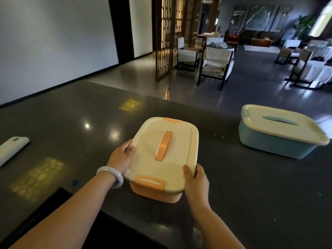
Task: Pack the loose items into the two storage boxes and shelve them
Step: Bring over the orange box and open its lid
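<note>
This looks like a restaurant or a hotel lounge. Behind the dark polished worktop (233, 186) there is a wide hall with a shiny floor (251, 90), wooden chairs (215, 67) with white covers, tables with white cloths (321, 71), a carved wooden screen (167, 36), big wall paintings (260, 17) and a green plant (303, 24).

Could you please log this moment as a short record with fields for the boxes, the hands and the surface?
orange box: on the counter, cream lid on
left hand: holds the lid's left edge
right hand: holds the lid's near right corner
blue box: lidded, far right, untouched
counter: dark, glossy
white object: at the left edge; kind unclear
</note>
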`<action>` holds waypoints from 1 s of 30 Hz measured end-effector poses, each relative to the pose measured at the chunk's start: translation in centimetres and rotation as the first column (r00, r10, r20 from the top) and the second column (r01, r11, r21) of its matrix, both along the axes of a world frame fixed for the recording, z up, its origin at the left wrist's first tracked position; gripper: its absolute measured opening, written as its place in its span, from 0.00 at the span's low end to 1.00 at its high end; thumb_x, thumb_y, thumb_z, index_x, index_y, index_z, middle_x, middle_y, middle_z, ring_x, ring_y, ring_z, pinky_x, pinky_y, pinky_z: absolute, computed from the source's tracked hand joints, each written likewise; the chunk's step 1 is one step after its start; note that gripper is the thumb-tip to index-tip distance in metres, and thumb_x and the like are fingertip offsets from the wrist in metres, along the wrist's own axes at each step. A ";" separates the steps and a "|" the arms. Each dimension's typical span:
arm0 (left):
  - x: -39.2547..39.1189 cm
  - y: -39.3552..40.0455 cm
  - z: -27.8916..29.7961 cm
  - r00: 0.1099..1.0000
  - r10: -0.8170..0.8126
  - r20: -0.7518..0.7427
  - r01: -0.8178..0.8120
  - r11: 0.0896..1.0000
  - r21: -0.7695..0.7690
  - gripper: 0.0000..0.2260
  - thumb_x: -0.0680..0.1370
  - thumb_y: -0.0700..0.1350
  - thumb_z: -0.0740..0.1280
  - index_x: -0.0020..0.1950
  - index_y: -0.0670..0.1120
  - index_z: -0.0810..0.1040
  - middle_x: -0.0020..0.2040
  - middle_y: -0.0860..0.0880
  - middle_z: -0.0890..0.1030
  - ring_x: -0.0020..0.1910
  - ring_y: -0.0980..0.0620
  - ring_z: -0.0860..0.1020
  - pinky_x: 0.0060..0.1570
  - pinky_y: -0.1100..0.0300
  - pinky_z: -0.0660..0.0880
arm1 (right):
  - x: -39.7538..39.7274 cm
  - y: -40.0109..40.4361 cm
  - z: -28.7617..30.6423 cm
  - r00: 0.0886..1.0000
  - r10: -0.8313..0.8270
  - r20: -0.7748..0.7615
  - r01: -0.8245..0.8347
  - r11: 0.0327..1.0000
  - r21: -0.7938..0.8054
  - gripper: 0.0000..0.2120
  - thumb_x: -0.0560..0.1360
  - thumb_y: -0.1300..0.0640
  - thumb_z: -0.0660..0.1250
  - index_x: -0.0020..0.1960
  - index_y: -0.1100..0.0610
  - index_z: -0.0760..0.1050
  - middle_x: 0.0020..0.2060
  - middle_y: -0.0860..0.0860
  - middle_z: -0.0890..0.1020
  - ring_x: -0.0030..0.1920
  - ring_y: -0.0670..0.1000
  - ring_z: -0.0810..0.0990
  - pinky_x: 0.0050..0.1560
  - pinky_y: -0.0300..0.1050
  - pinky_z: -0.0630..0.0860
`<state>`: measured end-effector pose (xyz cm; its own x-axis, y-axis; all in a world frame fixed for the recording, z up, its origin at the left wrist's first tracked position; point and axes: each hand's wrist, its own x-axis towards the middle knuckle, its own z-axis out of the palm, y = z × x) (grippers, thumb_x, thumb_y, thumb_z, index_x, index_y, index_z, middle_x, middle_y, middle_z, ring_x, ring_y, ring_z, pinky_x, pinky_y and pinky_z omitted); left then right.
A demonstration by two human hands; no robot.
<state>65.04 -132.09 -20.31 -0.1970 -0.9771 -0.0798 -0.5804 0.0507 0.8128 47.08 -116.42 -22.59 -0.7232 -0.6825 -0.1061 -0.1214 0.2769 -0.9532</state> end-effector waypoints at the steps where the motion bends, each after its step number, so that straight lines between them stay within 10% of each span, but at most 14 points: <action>1: -0.1 -0.5 0.0 1.000 0.012 0.013 -0.012 1.000 -0.005 0.19 0.82 0.52 0.59 0.73 0.54 0.68 0.70 0.49 0.73 0.68 0.47 0.71 0.59 0.59 0.65 | -0.1 -0.7 0.0 1.000 0.001 -0.002 -0.001 1.000 -0.008 0.14 0.79 0.47 0.63 0.61 0.53 0.70 0.48 0.45 0.78 0.48 0.44 0.78 0.45 0.42 0.76; 16: -0.5 -3.8 -0.8 0.995 -0.031 -0.096 0.031 1.000 -0.003 0.20 0.82 0.54 0.59 0.74 0.54 0.67 0.67 0.50 0.75 0.63 0.49 0.74 0.60 0.55 0.70 | -0.5 -4.0 0.4 0.998 -0.046 0.037 0.047 0.999 -0.027 0.20 0.78 0.47 0.63 0.68 0.52 0.69 0.54 0.46 0.78 0.55 0.47 0.78 0.57 0.51 0.78; 22: -0.4 -4.1 -1.0 0.992 -0.083 -0.091 0.086 0.996 0.028 0.22 0.82 0.55 0.58 0.76 0.55 0.63 0.70 0.50 0.72 0.66 0.47 0.72 0.66 0.49 0.69 | 0.8 -3.8 0.0 0.983 -0.179 -0.027 0.179 0.984 0.002 0.16 0.78 0.49 0.64 0.64 0.52 0.72 0.46 0.42 0.78 0.46 0.42 0.78 0.37 0.37 0.72; 30: 0.0 -4.4 0.0 0.961 -0.228 0.158 0.229 0.973 0.013 0.25 0.82 0.56 0.55 0.78 0.53 0.55 0.71 0.43 0.62 0.64 0.42 0.71 0.60 0.48 0.70 | 1.7 -1.8 1.1 0.967 -0.197 -0.162 0.220 0.966 0.138 0.20 0.75 0.45 0.66 0.65 0.51 0.72 0.54 0.48 0.77 0.50 0.47 0.77 0.41 0.40 0.73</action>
<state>65.03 -136.52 -20.34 -0.4004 -0.9081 -0.1228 -0.6732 0.2006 0.7117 48.79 -118.19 -21.49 -0.8632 -0.4983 -0.0811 -0.1792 0.4527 -0.8735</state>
